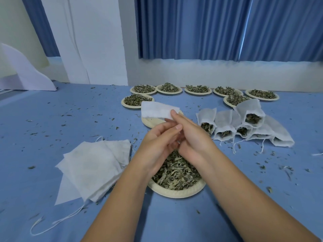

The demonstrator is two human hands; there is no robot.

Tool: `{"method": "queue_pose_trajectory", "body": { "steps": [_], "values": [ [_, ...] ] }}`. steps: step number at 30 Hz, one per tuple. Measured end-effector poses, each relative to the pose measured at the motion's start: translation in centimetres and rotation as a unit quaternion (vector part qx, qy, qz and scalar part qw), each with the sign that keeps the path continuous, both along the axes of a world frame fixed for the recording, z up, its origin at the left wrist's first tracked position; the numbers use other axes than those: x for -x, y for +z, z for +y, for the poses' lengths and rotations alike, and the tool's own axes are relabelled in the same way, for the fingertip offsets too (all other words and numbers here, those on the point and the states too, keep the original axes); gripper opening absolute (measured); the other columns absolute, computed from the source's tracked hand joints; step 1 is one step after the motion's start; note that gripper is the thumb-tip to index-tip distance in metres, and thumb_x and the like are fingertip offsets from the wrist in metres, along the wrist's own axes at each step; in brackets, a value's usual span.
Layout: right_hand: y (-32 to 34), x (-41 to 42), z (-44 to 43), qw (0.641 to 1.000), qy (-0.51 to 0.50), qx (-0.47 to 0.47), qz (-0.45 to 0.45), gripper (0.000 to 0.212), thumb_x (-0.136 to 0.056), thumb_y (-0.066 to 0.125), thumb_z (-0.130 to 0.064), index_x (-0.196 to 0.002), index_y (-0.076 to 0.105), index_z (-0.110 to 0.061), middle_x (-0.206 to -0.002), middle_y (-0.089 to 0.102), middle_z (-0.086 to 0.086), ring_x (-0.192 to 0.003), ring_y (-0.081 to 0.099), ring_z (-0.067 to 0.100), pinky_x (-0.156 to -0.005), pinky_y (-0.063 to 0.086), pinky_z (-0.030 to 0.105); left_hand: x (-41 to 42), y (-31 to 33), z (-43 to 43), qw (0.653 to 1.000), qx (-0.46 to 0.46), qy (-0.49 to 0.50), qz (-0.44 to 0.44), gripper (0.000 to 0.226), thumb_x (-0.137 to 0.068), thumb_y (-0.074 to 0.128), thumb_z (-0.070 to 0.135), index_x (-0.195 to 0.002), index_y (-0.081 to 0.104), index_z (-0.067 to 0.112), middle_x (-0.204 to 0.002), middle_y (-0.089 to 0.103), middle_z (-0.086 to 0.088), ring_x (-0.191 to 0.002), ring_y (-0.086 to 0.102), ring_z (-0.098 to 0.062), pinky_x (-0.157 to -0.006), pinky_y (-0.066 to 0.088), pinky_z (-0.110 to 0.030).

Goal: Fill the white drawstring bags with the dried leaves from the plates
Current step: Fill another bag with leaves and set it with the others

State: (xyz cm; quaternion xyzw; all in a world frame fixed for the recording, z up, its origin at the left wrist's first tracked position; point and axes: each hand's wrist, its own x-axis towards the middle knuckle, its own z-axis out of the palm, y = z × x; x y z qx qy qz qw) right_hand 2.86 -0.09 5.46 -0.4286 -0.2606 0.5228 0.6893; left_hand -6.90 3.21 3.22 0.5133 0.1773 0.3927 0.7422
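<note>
Spare bags [92, 165] lie left of the fingers. Left hand [157, 142] and right hand [194, 135] both pinch one white bag [157, 110] at its near edge; it stands up past the fingertips (flat and empty, I think). Under the fingers is the plate [176, 193] of dried leaves [176, 173]: open the mouth wide above it. Filled bags [244, 126] lie to the right.

head view, single, wide-angle. station: worn on the person's head, above the near edge of the blue surface [73, 109]. facing: forward and down, across the surface to the white wall [192, 72] and blue curtains [192, 28] behind it. nearness: close; both forearms enter from the bottom edge, hands mid-frame, left hand [157, 144] and right hand [194, 137] pinching a white bag [157, 110], nearest plate [174, 193] just below them; far row of plates [197, 92] small beyond.
</note>
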Motion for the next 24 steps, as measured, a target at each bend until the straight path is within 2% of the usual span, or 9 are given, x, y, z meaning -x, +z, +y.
{"method": "queue_pose_trajectory", "body": {
  "steps": [3, 5, 8, 11, 15, 18, 20, 22, 24],
  "values": [
    [0.1, 0.1, -0.1, 1.000, 0.014, -0.011, -0.006, 0.031, -0.091, 0.066, -0.027, -0.061, 0.076, -0.027, -0.073, 0.063, 0.002, -0.066, 0.058, 0.015, -0.060, 0.042, 0.030, 0.0, 0.2, -0.4, 0.996, -0.046, -0.004, 0.071, 0.007, -0.095, 0.056, 0.011, -0.098, 0.062, 0.013, -0.056, 0.049, 0.010, -0.048, 0.034, -0.004, -0.043, 0.027, -0.016],
    [0.2, 0.1, -0.2, 1.000, 0.023, -0.019, -0.006, 0.031, -0.093, 0.064, -0.025, -0.062, 0.073, -0.024, -0.064, 0.054, 0.003, -0.055, 0.053, 0.014, -0.052, 0.043, 0.026, -0.1, 0.4, -0.7, 0.993, -0.052, 0.020, 0.107, 0.022, -0.096, 0.041, 0.004, -0.087, 0.058, 0.015, -0.053, 0.042, 0.010, -0.044, 0.025, -0.005, -0.039, 0.020, -0.017],
    [0.3, -0.1, 0.0, 0.999, 0.023, -0.022, 0.043, 0.010, -0.091, 0.065, -0.022, -0.082, 0.064, -0.017, -0.082, 0.056, 0.005, -0.080, 0.057, 0.020, -0.079, 0.046, 0.033, 0.0, 0.7, -0.6, 0.994, -0.016, 0.063, 0.092, 0.028, -0.087, 0.031, 0.000, -0.078, 0.054, 0.013, -0.048, 0.028, 0.008, -0.039, 0.017, -0.007, -0.037, 0.016, -0.014],
    [0.2, -0.6, 0.0, 0.995, 0.012, -0.003, 0.095, 0.006, -0.090, 0.064, -0.021, -0.085, 0.061, -0.019, -0.100, 0.060, 0.003, -0.091, 0.058, 0.019, -0.084, 0.042, 0.032, 0.4, 0.8, -0.4, 0.994, 0.024, 0.098, 0.051, 0.028, -0.088, 0.029, 0.002, -0.072, 0.049, 0.014, -0.046, 0.023, 0.009, -0.036, 0.014, -0.006, -0.036, 0.014, -0.012],
    [0.0, -0.3, -0.1, 0.993, 0.033, 0.021, 0.109, 0.012, -0.090, 0.061, -0.017, -0.078, 0.062, -0.017, -0.091, 0.065, 0.003, -0.079, 0.061, 0.014, -0.071, 0.044, 0.026, 0.3, 0.8, -0.3, 0.980, -0.023, 0.175, 0.097, 0.018, -0.095, 0.048, 0.025, -0.081, 0.053, 0.015, -0.043, 0.029, 0.013, -0.035, 0.022, -0.005, -0.034, 0.019, -0.017],
    [-0.1, 0.1, -0.1, 0.996, 0.039, 0.025, 0.078, 0.015, -0.091, 0.061, -0.015, -0.076, 0.064, -0.016, -0.085, 0.063, 0.004, -0.075, 0.061, 0.013, -0.071, 0.046, 0.026, 0.3, 0.5, -0.4, 0.965, -0.081, 0.231, 0.096, 0.024, -0.094, 0.059, 0.037, -0.078, 0.053, 0.019, -0.042, 0.039, 0.016, -0.036, 0.034, -0.001, -0.040, 0.028, -0.017],
    [-0.2, 0.4, -0.1, 0.998, 0.033, 0.039, 0.042, 0.013, -0.091, 0.062, -0.015, -0.078, 0.065, -0.015, -0.083, 0.063, 0.004, -0.075, 0.062, 0.014, -0.065, 0.047, 0.025, 0.4, 0.4, -0.4, 0.954, -0.100, 0.267, 0.089, 0.032, -0.095, 0.059, 0.034, -0.068, 0.047, 0.022, -0.045, 0.035, 0.015, -0.039, 0.030, -0.004, -0.045, 0.026, -0.024],
    [-0.1, 0.5, -0.2, 0.996, -0.005, 0.072, -0.059, 0.014, -0.090, 0.066, -0.022, -0.079, 0.065, -0.013, -0.076, 0.065, 0.000, -0.071, 0.063, 0.013, -0.058, 0.046, 0.023, 0.7, 0.4, -0.1, 0.939, -0.106, 0.314, 0.096, 0.042, -0.096, 0.057, 0.031, -0.059, 0.039, 0.023, -0.049, 0.027, 0.011, -0.044, 0.023, -0.008, -0.046, 0.022, -0.026],
    [-0.1, 0.3, -0.5, 0.967, -0.082, 0.091, -0.225, 0.023, -0.088, 0.069, -0.032, -0.083, 0.064, -0.010, -0.074, 0.061, -0.002, -0.068, 0.059, 0.011, -0.060, 0.046, 0.024, 1.0, 0.6, 0.1, 0.912, -0.142, 0.369, 0.108, 0.045, -0.097, 0.057, 0.030, -0.058, 0.036, 0.022, -0.051, 0.024, 0.010, -0.047, 0.022, -0.007, -0.046, 0.022, -0.023]
  ]
}}
